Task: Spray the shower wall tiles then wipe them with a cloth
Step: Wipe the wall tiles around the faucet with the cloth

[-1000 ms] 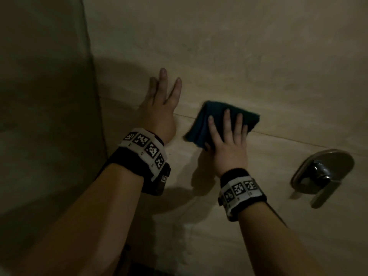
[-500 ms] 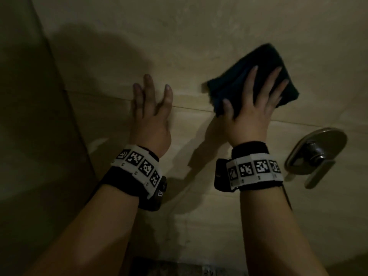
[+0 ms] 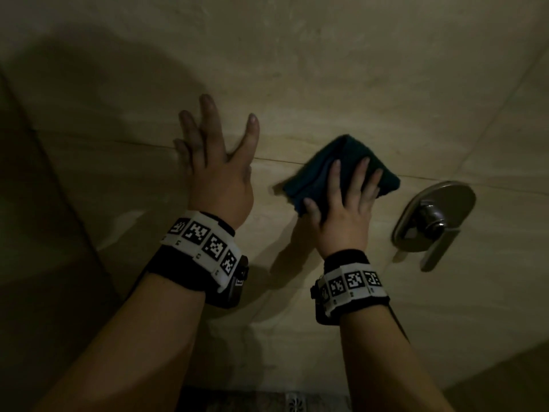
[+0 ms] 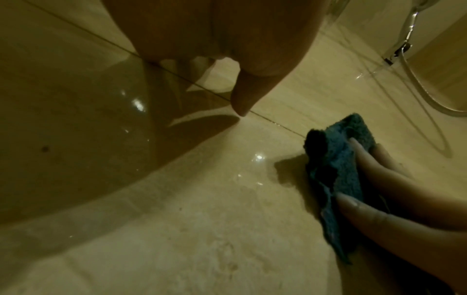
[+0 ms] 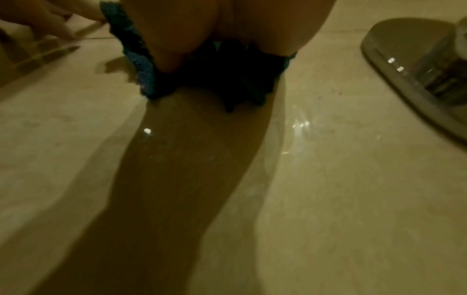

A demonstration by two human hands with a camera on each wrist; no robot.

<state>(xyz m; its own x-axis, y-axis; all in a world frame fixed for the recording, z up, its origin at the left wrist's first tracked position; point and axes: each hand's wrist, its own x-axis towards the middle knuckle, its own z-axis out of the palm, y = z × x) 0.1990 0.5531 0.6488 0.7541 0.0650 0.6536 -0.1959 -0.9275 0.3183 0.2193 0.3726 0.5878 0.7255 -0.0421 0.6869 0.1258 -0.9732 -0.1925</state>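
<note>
A folded dark blue cloth (image 3: pixel 332 162) lies flat against the beige shower wall tiles (image 3: pixel 326 69), across a horizontal grout line. My right hand (image 3: pixel 347 200) presses it to the wall with straight, spread fingers. In the left wrist view the cloth (image 4: pixel 338 159) sits at the right under those fingers. The right wrist view shows the cloth (image 5: pixel 141 65) bunched under my palm. My left hand (image 3: pixel 217 156) rests flat on the tiles to the left of the cloth, fingers spread, holding nothing. The tiles (image 5: pixel 328 179) glisten with wet streaks.
A metal shower valve plate with a lever handle (image 3: pixel 433 218) is fixed to the wall just right of the cloth. A wall corner (image 3: pixel 59 185) runs down the left. A shower hose (image 4: pixel 417 83) hangs at the far right. A floor drain (image 3: pixel 300 401) shows below.
My right hand swept the cloth up and to the right half a second ago, and has now brought it back down onto the grout line. The left hand stays planted on the wall.
</note>
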